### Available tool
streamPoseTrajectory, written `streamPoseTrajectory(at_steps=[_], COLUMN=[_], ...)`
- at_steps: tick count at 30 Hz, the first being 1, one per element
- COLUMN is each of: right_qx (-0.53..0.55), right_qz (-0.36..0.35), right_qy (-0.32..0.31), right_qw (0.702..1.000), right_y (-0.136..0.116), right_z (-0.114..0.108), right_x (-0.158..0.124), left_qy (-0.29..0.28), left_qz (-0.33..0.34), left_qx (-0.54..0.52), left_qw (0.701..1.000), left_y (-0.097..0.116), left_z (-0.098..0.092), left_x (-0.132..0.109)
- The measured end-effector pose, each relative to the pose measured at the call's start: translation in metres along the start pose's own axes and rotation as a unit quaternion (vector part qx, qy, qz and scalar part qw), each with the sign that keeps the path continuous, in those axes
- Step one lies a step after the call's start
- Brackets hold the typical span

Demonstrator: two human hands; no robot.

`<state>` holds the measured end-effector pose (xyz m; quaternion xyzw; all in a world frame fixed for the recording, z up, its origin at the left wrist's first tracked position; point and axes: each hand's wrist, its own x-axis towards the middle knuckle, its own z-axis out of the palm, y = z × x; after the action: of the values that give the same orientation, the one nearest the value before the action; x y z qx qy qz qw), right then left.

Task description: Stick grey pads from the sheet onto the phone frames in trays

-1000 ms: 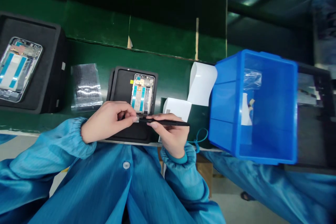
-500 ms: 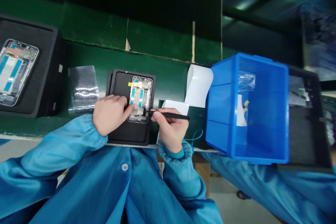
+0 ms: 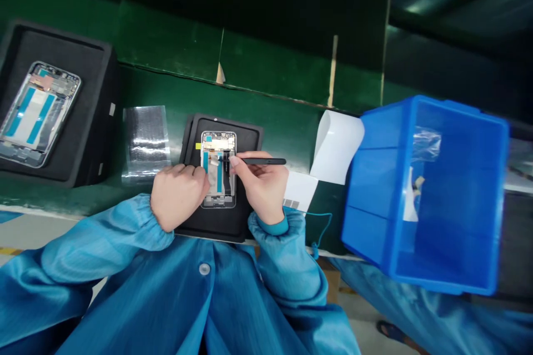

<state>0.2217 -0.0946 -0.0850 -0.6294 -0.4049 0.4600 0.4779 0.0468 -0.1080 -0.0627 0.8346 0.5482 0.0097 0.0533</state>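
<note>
An opened phone with bare inner parts and blue strips lies face-up on a black foam tray. My left hand has its fingers curled against the phone's lower left edge; the fingertips are partly hidden. My right hand is closed around black tweezers, held nearly level from the right. Their tip is over the upper middle of the phone, by a small pale piece; whether they pinch it, I cannot tell. A yellow tab sticks out at the phone's upper left.
At left, a second opened phone rests on a stack of black trays. A clear plastic sheet lies between. To the right are white sheets, a blue cord and a blue bin with scraps. Another person's blue sleeve shows.
My right hand and the tweezers have moved up along the phone. The phone sits straighter, and a black strip shows on its right side. My view has shifted left.
</note>
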Motion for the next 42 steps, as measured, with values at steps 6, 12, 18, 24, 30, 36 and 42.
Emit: streamPoseTrajectory(at_steps=[6,12,18,24,30,36,42], right_qx=[-0.04,-0.062,-0.076,-0.066,-0.076,-0.063,-0.075], right_qz=[-0.001,-0.02,-0.018,-0.019,-0.025,-0.011,-0.011], right_qy=[-0.013,-0.012,-0.014,-0.019,-0.023,-0.026,-0.028], right_qw=[0.999,0.998,0.997,0.997,0.997,0.998,0.997], right_y=[0.001,0.003,0.005,0.006,0.004,0.004,0.003], right_z=[0.005,0.006,0.003,0.003,0.003,0.002,0.003], right_x=[0.006,0.006,0.006,0.007,0.007,0.008,0.008], left_qy=[0.099,0.127,0.131,0.13,0.129,0.129,0.132], left_qz=[0.037,0.032,0.029,0.028,0.029,0.029,0.031], left_qx=[-0.043,-0.079,-0.084,-0.084,-0.085,-0.083,-0.086], left_qw=[0.993,0.988,0.987,0.987,0.988,0.988,0.987], left_y=[-0.01,-0.017,-0.016,-0.015,-0.016,-0.015,-0.016], left_z=[0.01,0.019,0.022,0.023,0.023,0.023,0.023], left_x=[-0.008,-0.011,-0.011,-0.01,-0.01,-0.01,-0.01])
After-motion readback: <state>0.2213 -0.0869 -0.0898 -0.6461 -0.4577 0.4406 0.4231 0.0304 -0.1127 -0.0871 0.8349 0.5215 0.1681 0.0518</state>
